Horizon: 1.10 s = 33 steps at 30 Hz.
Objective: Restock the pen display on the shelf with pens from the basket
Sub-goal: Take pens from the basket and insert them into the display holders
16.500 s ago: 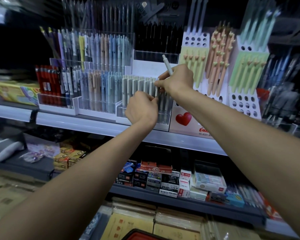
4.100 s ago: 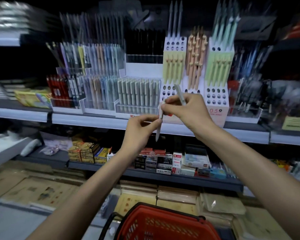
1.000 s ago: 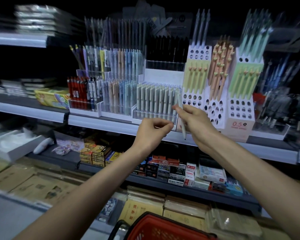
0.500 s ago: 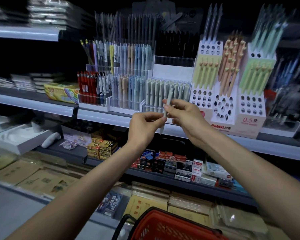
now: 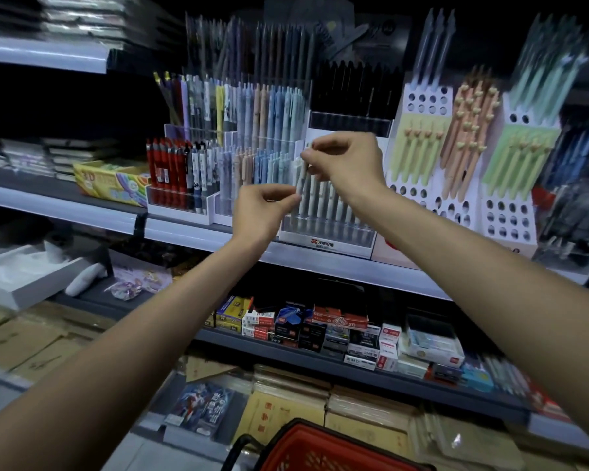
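Head | pen (image 5: 301,181) now higher, at display (image 5: 327,229) | left hand (image 5: 261,212), right hand (image 5: 349,161): fingers seemingly pinch pen

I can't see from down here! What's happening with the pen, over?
Left hand pinches pen low, right hand its top. Pen at left end of display, unclear if in. No blocker seen.

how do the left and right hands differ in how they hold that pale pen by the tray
The right hand is higher; the left hand sits lower and further left. The right hand pinches the pale pen near its top; the left hand pinches it lower on the barrel. Shared: both grip the same near-upright pen with fingertips, in front of the clear pen tray.
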Tool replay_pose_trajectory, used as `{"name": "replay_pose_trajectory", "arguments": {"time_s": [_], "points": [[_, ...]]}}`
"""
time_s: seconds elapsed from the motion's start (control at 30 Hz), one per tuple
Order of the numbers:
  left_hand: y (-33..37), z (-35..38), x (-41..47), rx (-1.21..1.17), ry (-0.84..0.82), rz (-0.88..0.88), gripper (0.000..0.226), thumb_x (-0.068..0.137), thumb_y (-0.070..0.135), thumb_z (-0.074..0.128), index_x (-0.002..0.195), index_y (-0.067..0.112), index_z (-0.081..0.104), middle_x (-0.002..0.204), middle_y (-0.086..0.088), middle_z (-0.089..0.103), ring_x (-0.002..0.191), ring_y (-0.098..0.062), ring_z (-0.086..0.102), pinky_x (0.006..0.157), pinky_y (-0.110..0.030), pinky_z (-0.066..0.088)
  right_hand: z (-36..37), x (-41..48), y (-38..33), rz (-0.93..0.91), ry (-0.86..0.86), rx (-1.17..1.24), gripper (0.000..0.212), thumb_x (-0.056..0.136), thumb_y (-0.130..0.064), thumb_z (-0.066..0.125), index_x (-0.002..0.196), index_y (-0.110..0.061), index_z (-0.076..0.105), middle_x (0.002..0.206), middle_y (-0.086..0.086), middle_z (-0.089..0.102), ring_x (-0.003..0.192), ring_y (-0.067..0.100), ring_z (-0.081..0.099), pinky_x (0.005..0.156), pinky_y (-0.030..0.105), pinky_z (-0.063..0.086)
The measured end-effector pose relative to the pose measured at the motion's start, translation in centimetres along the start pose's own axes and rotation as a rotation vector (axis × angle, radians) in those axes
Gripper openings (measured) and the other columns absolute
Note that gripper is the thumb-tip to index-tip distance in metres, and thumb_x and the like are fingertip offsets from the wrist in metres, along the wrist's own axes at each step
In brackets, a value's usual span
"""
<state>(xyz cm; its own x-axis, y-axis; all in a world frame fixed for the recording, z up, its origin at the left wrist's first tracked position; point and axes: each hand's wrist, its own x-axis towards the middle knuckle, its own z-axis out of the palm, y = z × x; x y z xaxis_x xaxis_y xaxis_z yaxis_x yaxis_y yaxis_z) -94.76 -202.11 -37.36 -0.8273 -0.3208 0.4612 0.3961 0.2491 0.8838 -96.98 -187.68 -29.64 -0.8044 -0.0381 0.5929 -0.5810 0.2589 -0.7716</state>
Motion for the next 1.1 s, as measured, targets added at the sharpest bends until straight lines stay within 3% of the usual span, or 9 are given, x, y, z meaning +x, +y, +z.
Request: {"name": "replay_pose_trajectory", "arguments": {"time_s": [0.27,0.4,0.6,0.73,0.83,1.1], "points": [[-1.0,0.7,3.8,-0.069,0.035,-0.01,0.014,0.085,0.015,0.085,0.098,0.011,0.082,0.087,-0.001,0.079,0.082,-0.014,0.075,0.09,-0.036,0.062,1.9,3.9,0.6,0.047,0.054,-0.093,0.019,0.079,-0.013,0.09,0.067,-0.016,0.076,0.066,0.004,0.076,0.062,0.023,0.076,0.072,0.043,0.066],[-1.5,1.0,4.6,-0.082,0.025,0.0,0.022,0.086,0.012,0.084,0.106,0.004,0.08,0.091,-0.004,0.078,0.084,-0.012,0.074,0.093,-0.034,0.061,2.6,4.5,1.2,0.058,0.069,-0.126,0.014,0.078,-0.016,0.091,0.072,-0.012,0.079,0.067,0.001,0.076,0.059,0.018,0.075,0.072,0.042,0.066],[-3.0,1.8,5.6,0.021,0.022,-0.024,0.01,0.079,0.028,0.089,0.081,0.033,0.079,0.087,0.01,0.079,0.089,-0.01,0.076,0.093,-0.043,0.06,2.8,4.5,2.2,0.07,0.065,-0.202,0.013,0.079,-0.017,0.09,0.075,-0.01,0.08,0.071,-0.001,0.077,0.058,0.014,0.074,0.073,0.039,0.065],[-4.0,2.1,5.7,0.102,0.034,-0.016,0.014,0.081,0.029,0.088,0.076,0.036,0.076,0.088,0.013,0.078,0.09,-0.007,0.074,0.093,-0.042,0.06,2.8,4.1,3.3,0.072,0.078,-0.227,0.014,0.079,-0.017,0.09,0.075,-0.011,0.079,0.067,0.001,0.075,0.054,0.014,0.073,0.069,0.04,0.065],[-5.2,2.3,5.4,0.186,0.05,-0.027,0.007,0.082,0.034,0.086,0.085,0.03,0.082,0.09,0.012,0.079,0.091,-0.008,0.073,0.091,-0.041,0.059,3.1,3.6,4.2,0.056,0.067,-0.267,0.013,0.077,-0.017,0.091,0.078,-0.015,0.077,0.064,0.0,0.074,0.056,0.015,0.073,0.069,0.04,0.065],[-5.7,2.9,4.3,0.286,0.116,-0.049,0.017,0.09,0.041,0.078,0.101,0.029,0.082,0.099,0.014,0.079,0.096,-0.011,0.072,0.084,-0.037,0.058,2.9,3.7,4.2,0.052,0.043,-0.338,0.016,0.08,-0.021,0.091,0.08,-0.011,0.078,0.077,-0.005,0.072,0.078,0.013,0.072,0.078,0.035,0.061]]}}
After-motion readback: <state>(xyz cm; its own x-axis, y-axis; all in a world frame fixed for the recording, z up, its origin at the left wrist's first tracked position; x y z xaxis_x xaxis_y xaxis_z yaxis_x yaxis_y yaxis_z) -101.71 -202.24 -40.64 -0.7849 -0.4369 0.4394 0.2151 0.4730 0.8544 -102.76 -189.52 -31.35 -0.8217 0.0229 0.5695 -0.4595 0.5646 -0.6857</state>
